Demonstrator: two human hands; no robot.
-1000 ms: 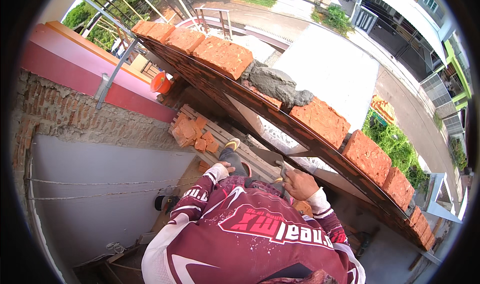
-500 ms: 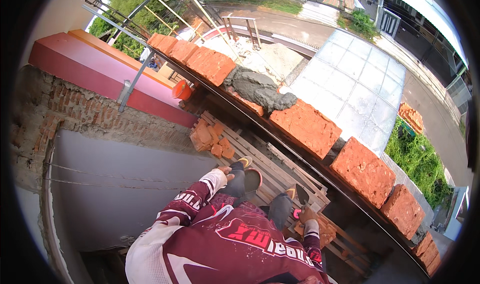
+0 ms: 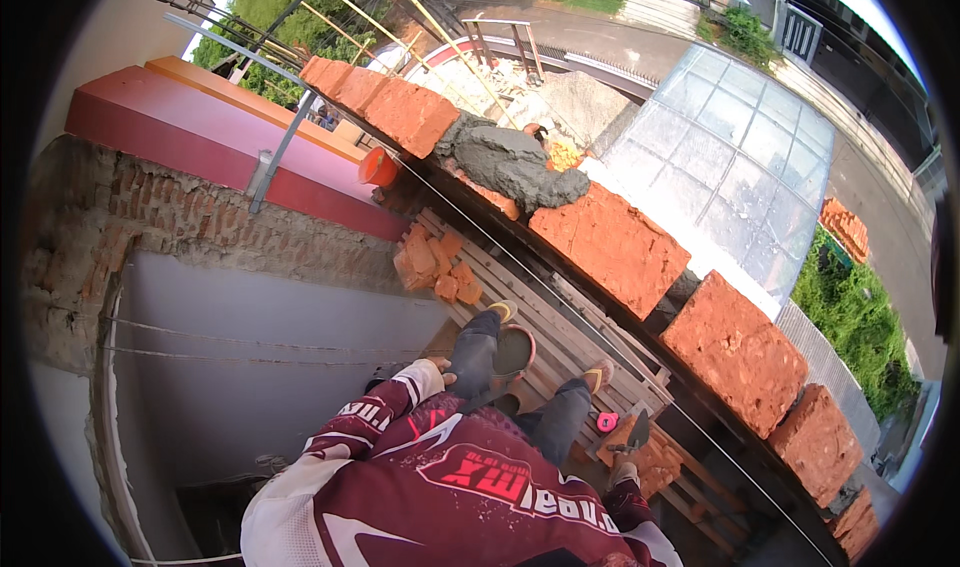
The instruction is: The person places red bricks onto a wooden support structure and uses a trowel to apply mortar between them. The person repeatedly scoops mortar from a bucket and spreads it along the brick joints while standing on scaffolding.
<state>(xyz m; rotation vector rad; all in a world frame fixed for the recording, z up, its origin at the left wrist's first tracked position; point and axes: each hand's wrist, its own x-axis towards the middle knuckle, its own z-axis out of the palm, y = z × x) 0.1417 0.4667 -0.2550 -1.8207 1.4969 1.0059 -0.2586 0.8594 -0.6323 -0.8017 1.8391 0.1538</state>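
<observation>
My left hand [image 3: 438, 372] is beside my left thigh, its fingers curled; I cannot make out anything in it. My right hand [image 3: 624, 467] grips a trowel [image 3: 637, 433], low at my right side over broken bricks [image 3: 658, 472], near a pink tape measure [image 3: 607, 422]. A bucket of grey mortar [image 3: 515, 347] stands between my feet on wooden planks [image 3: 540, 307]. In front runs a row of red bricks [image 3: 604, 237] on a wall, with a lumpy mortar mound [image 3: 500, 157] spread over one section and a taut string [image 3: 720, 445] along the near side.
An orange bucket [image 3: 376, 167] and a brick pile [image 3: 420, 252] are beyond my left foot. A pink ledge [image 3: 170, 127], rough brickwork [image 3: 200, 197] and a metal bar [image 3: 285, 147] are to the left. A glazed canopy [image 3: 720, 167] lies below, outside the wall.
My right hand with the trowel has moved down and outward to my right, beside the bricks. The view has shifted, showing more of my legs, the mortar bucket and the planks.
</observation>
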